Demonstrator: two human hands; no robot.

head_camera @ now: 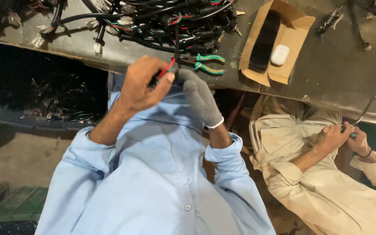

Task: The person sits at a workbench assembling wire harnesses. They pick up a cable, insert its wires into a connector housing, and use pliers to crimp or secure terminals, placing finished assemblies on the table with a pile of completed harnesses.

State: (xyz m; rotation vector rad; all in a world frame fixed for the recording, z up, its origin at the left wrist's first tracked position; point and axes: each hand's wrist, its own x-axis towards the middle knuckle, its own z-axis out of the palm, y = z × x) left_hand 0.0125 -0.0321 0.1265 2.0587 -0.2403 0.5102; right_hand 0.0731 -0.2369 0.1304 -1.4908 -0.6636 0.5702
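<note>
My bare left hand [142,85] and my grey-gloved right hand [200,98] meet just below the table edge. Together they pinch a thin bundle of red, green and black wires [169,68]. The bundle runs up into a large tangle of black cable harness [170,21] lying on the dark table [327,74]. My left thumb and fingers close over the wire ends, and the gloved fingertips press against them from the right. My light blue shirt sleeves fill the lower part of the view.
Teal-handled pliers [207,63] lie on the table just above my hands. An open cardboard box [279,39] holds a black strip and a small white case. At the right, a co-worker in a beige shirt grips a thin tool [342,135]. Wire scraps [57,104] litter the floor at left.
</note>
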